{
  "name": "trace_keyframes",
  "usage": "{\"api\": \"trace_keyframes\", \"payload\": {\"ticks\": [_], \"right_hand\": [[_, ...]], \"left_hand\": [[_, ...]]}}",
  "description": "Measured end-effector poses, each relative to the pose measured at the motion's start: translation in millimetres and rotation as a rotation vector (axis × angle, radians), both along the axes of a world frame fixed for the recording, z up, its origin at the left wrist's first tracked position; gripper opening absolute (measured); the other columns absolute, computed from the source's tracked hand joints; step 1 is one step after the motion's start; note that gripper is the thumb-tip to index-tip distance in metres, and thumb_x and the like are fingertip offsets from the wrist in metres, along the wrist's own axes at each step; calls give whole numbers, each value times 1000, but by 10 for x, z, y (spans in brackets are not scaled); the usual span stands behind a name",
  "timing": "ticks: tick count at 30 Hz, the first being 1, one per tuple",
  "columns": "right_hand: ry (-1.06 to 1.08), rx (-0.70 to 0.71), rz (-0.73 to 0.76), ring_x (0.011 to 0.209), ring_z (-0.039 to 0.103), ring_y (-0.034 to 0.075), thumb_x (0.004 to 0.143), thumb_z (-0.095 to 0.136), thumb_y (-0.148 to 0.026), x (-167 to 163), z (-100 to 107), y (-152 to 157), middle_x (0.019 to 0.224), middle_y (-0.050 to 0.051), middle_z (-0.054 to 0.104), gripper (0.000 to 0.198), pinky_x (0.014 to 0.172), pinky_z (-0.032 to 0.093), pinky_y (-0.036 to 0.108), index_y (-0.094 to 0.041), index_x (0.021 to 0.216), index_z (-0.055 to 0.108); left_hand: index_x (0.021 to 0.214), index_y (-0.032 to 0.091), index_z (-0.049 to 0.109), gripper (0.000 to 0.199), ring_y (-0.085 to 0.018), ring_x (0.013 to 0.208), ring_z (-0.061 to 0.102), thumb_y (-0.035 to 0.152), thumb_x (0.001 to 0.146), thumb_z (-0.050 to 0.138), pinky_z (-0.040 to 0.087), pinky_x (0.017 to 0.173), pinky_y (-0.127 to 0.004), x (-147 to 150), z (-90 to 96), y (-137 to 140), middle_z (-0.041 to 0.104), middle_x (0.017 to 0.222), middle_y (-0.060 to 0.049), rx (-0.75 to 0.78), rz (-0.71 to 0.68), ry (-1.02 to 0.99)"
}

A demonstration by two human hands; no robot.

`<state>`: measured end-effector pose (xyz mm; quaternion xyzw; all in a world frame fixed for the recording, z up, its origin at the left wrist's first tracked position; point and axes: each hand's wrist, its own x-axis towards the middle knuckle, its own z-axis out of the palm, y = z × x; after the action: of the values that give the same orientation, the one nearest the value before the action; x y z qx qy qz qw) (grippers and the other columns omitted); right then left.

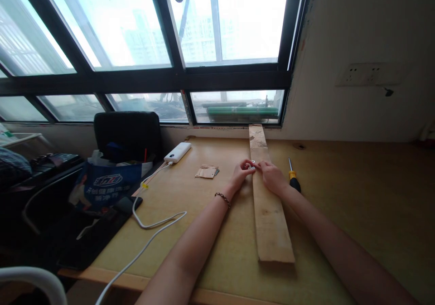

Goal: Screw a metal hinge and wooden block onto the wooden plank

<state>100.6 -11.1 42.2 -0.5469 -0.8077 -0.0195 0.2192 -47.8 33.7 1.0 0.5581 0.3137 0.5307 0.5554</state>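
A long wooden board [272, 219] lies lengthwise on the table, its far end near the window sill. At the board's left edge my left hand [242, 171] pinches a small metal piece with holes [252, 165], too small to name surely. My right hand [270, 176] rests on the board, its fingertips closed together at the same metal piece; whether they grip anything is hidden. Right of the board lies a screwdriver [293, 178] with a yellow and black handle. To the left are a torn piece of brown cardboard [205, 171] and several screws [216, 171].
The yellowish table [340, 232] runs to the wall under the window. A white power bank [177, 152] and its white cable [149, 227] lie on the left. Beyond the left edge stand a black chair [127, 130] and a blue bag [105, 182].
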Motion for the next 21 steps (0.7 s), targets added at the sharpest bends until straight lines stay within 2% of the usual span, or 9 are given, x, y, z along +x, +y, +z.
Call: {"api": "trace_keyframes", "payload": {"ticks": [3,7,11,16,18,21], "right_hand": [[11,7,9,91,55,18,87,37,-12,2,-4,0,102,10,60,21,77,38,24,-15,101,52],[22,7,3,92,55,18,86,37,-11,4,-12,3,102,9,60,22,76,38,24,-16,102,52],[31,1,2,92,55,18,87,37,-11,4,-16,8,101,9,60,21,76,38,23,-15,101,52],[31,19,7,91,55,17,88,37,-14,10,-26,11,99,8,60,18,75,38,23,-15,98,51],[24,17,4,90,55,17,89,36,-15,9,-29,13,99,8,60,17,75,37,23,-16,97,51],[14,15,-5,90,55,17,90,35,-16,2,-32,18,98,8,60,18,75,37,23,-16,97,51]], "left_hand": [[71,17,61,20,-12,74,52,22,54,72,35,66,-22,0,13,-11,61,75,0,-18,12,-3],[68,17,63,20,-12,67,51,23,53,74,33,62,-23,-12,12,-15,61,70,0,-73,7,-14],[69,17,65,24,-7,52,41,30,53,76,25,51,-23,-12,-6,-8,59,64,1,-131,4,-31],[72,15,65,27,-3,48,35,32,53,76,18,46,-22,-8,4,15,59,69,0,-184,-25,-110],[74,15,64,28,-2,45,29,32,54,76,14,44,-22,-24,12,39,53,62,2,-217,-19,-174],[76,16,62,30,-2,41,20,35,57,74,11,41,-22,-65,11,95,36,50,7,-264,6,-269]]}}
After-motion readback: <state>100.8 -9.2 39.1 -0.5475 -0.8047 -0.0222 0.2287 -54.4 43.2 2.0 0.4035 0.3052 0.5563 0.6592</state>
